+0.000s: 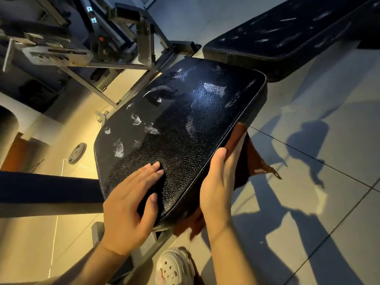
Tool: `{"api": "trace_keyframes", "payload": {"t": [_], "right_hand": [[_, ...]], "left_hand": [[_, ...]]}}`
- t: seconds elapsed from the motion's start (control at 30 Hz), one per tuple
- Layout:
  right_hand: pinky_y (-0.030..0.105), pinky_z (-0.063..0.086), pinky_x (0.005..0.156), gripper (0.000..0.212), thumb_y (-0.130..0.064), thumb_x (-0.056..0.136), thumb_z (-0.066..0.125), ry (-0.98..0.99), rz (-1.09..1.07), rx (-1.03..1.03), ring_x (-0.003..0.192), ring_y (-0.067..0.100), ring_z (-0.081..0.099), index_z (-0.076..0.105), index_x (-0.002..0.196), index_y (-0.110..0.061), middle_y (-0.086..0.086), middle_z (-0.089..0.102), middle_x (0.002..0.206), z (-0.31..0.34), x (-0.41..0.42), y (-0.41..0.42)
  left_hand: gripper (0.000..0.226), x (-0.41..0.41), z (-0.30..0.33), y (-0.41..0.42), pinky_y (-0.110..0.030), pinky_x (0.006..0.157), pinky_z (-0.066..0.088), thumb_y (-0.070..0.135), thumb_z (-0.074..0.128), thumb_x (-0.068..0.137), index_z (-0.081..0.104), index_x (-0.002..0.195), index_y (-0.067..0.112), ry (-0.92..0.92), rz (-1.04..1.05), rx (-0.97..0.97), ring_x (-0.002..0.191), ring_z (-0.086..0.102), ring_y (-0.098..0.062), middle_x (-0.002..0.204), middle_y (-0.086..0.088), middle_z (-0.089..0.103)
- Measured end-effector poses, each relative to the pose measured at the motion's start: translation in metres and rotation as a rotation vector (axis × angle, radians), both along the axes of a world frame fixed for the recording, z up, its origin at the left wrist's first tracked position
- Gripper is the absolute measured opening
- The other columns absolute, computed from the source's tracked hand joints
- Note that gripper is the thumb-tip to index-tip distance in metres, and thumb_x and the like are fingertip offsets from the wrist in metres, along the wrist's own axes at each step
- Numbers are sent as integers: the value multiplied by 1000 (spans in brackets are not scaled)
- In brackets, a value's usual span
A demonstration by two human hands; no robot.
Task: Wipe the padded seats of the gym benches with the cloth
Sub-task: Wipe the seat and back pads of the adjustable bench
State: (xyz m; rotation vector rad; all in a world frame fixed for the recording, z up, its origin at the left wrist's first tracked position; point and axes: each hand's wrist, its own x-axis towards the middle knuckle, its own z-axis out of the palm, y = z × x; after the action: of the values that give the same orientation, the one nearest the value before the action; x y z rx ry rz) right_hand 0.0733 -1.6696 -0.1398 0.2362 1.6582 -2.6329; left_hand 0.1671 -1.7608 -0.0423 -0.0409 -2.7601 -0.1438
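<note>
My left hand [131,204] lies flat, fingers straight, on the near corner of the black, grainy, cracked leather seat pad [185,124], rounded at its corners and smeared with pale smudges. My right hand [220,188] presses the rust-brown cloth [253,159] against the pad's right edge, fingers extended; most of the cloth hides behind my palm.

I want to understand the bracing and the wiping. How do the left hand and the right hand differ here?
The left hand lies flat on top of the seat pad and holds nothing; the right hand presses the brown cloth against the pad's side edge. The left hand's fingers are spread, while the right hand's fingers lie close together. Both are bare and touch the same pad.
</note>
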Motion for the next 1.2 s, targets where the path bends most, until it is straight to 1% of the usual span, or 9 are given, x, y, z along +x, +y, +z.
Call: {"api": "trace_keyframes", "payload": {"t": [0.07, 0.3, 0.47, 0.63, 0.8, 0.9, 0.97, 1.13, 1.2], "right_hand": [[20, 4, 120, 69, -46, 97, 25, 56, -57, -55, 147, -1, 4, 8, 155, -12, -7, 6, 161, 24, -21, 16], [18, 3, 117, 55, -27, 107, 25, 12, -109, 32, 150, 17, 6, 9, 155, -5, 10, 6, 163, 31, -105, 41], [26, 18, 119, 63, -37, 98, 30, 21, -113, 28, 147, 16, 24, 25, 153, -5, 10, 25, 160, 29, -63, 35], [17, 14, 119, 70, -45, 95, 26, 92, -67, 5, 148, 10, 19, 23, 153, -5, 7, 22, 161, 29, 0, 20], [6, 9, 112, 60, -36, 102, 27, 51, -91, -25, 147, 7, 13, 19, 155, -10, 4, 16, 163, 32, -50, 29], [22, 12, 120, 67, -45, 97, 24, 11, -121, -26, 149, 13, 15, 16, 156, -13, 4, 15, 163, 28, -98, 40], [20, 12, 119, 66, -41, 99, 25, 27, -141, -39, 149, 16, 15, 17, 155, -9, 7, 16, 163, 24, -116, 42], [11, 4, 116, 63, -32, 99, 27, 59, -149, 2, 148, 18, 12, 16, 154, -1, 13, 14, 162, 23, -100, 37], [14, 3, 117, 63, -30, 99, 27, 60, -139, 9, 149, 17, 9, 14, 153, 0, 14, 11, 162, 27, -78, 30]], "left_hand": [[38, 0, 0, 0, -42, 106, 43, 29, 39, 95, 65, 118, 14, -2, 1, -3, 128, 53, -14, 130, 1, 61], [36, -1, 0, 1, -34, 109, 40, 28, 41, 94, 65, 118, 15, 8, -2, 11, 129, 51, -12, 130, 2, 60], [35, 0, -1, 0, -37, 108, 42, 28, 41, 94, 65, 117, 17, 18, 6, 7, 127, 53, -13, 128, 0, 62], [34, -1, -1, 0, -36, 108, 42, 26, 42, 94, 65, 117, 17, 10, 13, -8, 127, 53, -12, 127, 1, 62], [34, 0, 1, 2, -30, 110, 38, 26, 41, 94, 62, 120, 20, -3, 20, 2, 130, 50, -9, 130, 5, 59], [33, -1, 0, 1, -32, 109, 39, 26, 41, 94, 61, 120, 20, -16, 24, 0, 130, 50, -9, 131, 5, 59], [34, -1, 1, 1, -33, 109, 40, 26, 41, 94, 61, 120, 20, -17, 24, 0, 130, 49, -8, 131, 5, 59], [34, 0, 1, 0, -35, 109, 41, 27, 41, 94, 62, 120, 21, -8, 20, -6, 129, 51, -9, 130, 5, 60], [35, -1, 0, -1, -38, 108, 42, 27, 40, 94, 63, 120, 20, -4, 23, -9, 128, 52, -11, 129, 5, 61]]}}
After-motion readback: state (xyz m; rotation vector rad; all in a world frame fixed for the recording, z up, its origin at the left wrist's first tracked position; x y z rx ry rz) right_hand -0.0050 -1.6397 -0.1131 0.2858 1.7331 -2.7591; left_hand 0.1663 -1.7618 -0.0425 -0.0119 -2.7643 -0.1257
